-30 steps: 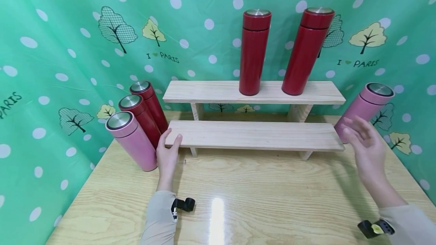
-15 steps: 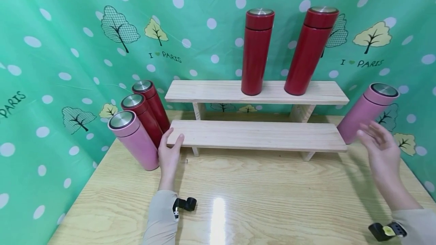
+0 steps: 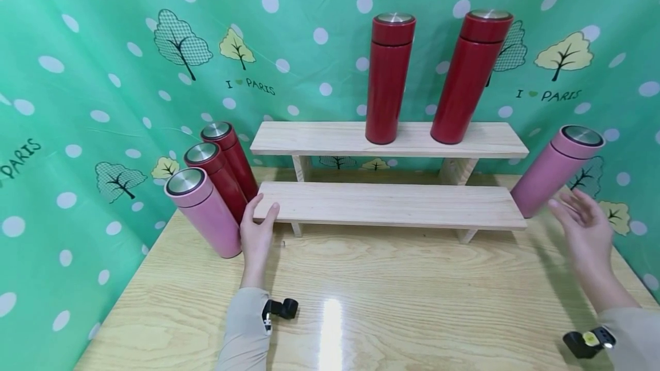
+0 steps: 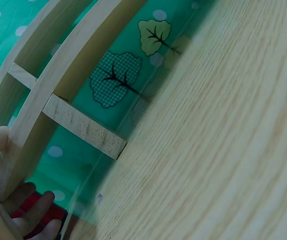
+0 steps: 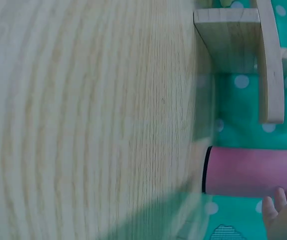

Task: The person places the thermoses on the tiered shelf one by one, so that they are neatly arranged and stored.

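Presently, two pieces count as shelved, judging by how things lie: one red flask (image 3: pixel 390 85) upright near the middle of the upper shelf (image 3: pixel 314 137), and a second red flask (image 3: pixel 471 82) upright toward its right end, the pair apart. Standing on the table (image 3: pixel 392 291), four pieces more: at left, a front pink flask (image 3: pixel 210 216), with a middle red flask (image 3: pixel 223 182) and a rear red flask (image 3: pixel 239 160) lined up behind it; at far right, a lone pink flask (image 3: pixel 554 173), just beside the right end of the lower shelf (image 3: pixel 392 205). Your left hand (image 3: pixel 256 239): clamped on the left end of the lower shelf, thumb on its upper face, other fingers below; apparently steadying or adjusting it. Contact with the red flasks close by: cannot be told. Your right hand (image 3: pixel 588 228): near the lone pink flask, fingers loosely bent, thumb and fingertips apart, gripping nothing; whether a fingertip brushes the flask, cannot be told. Outstanding, if all are meant for shelving: those four flasks, two red and two pink. Progress on that reading: about a third, two of six.
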Tool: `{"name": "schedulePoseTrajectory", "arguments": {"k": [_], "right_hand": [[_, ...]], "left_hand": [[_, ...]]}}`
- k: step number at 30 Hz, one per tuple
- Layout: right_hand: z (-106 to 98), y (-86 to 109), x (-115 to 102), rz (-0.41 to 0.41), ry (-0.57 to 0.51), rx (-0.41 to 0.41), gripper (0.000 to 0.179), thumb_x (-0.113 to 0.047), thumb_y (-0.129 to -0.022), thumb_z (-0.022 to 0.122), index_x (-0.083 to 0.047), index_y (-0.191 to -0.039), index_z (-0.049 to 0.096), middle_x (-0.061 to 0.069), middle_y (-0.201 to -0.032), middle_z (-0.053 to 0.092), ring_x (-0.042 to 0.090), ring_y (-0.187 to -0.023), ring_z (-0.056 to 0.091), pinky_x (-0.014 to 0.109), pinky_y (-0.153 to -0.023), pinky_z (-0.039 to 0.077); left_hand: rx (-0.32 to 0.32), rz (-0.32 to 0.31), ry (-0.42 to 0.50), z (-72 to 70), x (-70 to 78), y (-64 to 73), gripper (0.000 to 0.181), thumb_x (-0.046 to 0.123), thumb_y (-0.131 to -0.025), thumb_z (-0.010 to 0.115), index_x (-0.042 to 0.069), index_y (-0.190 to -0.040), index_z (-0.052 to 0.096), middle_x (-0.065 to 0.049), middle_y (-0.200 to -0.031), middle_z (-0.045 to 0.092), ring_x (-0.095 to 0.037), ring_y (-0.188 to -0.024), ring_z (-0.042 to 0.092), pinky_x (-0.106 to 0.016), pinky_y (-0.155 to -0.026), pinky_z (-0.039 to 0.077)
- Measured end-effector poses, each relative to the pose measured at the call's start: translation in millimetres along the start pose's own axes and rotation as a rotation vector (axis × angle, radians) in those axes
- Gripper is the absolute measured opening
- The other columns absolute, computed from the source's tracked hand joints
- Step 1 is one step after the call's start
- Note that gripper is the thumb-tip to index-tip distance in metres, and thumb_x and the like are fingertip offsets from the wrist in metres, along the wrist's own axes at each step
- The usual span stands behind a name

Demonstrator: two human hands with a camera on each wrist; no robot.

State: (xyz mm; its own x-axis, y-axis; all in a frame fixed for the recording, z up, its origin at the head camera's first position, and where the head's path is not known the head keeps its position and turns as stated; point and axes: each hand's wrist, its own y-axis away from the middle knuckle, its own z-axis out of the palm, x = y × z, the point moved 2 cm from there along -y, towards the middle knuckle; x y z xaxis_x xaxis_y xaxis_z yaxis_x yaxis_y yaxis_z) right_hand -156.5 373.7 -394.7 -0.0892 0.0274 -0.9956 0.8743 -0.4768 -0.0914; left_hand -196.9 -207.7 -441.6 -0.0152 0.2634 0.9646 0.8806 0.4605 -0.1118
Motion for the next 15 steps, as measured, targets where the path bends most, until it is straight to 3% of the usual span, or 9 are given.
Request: {"name": "schedulePoseTrajectory", "arguments": {"k": [7,15], "right_hand": [[-5,-12.6,11,0.068,0.047,-0.025,0.072,-0.022,-0.095,0.069,-0.025,-0.155,0.031,-0.014,-0.140,0.048,0.000,-0.129,0.039,0.003,-0.095,0.033],[-6,-30.2,20,0.117,0.139,-0.016,0.082,-0.027,-0.093,0.071,-0.028,-0.158,0.021,-0.008,-0.159,0.029,0.002,-0.141,0.028,0.005,-0.102,0.029]], "left_hand": [[0.006,0.002,0.012,0.6,0.4,-0.1,0.055,0.040,-0.092,0.070,0.020,-0.141,0.055,-0.004,-0.151,0.045,-0.022,-0.143,0.031,-0.046,-0.116,0.023],[-0.001,0.002,0.009,0.7,-0.6,-0.7,0.056,0.041,-0.092,0.070,0.021,-0.141,0.054,-0.004,-0.151,0.044,-0.022,-0.143,0.030,-0.047,-0.116,0.023]]}}
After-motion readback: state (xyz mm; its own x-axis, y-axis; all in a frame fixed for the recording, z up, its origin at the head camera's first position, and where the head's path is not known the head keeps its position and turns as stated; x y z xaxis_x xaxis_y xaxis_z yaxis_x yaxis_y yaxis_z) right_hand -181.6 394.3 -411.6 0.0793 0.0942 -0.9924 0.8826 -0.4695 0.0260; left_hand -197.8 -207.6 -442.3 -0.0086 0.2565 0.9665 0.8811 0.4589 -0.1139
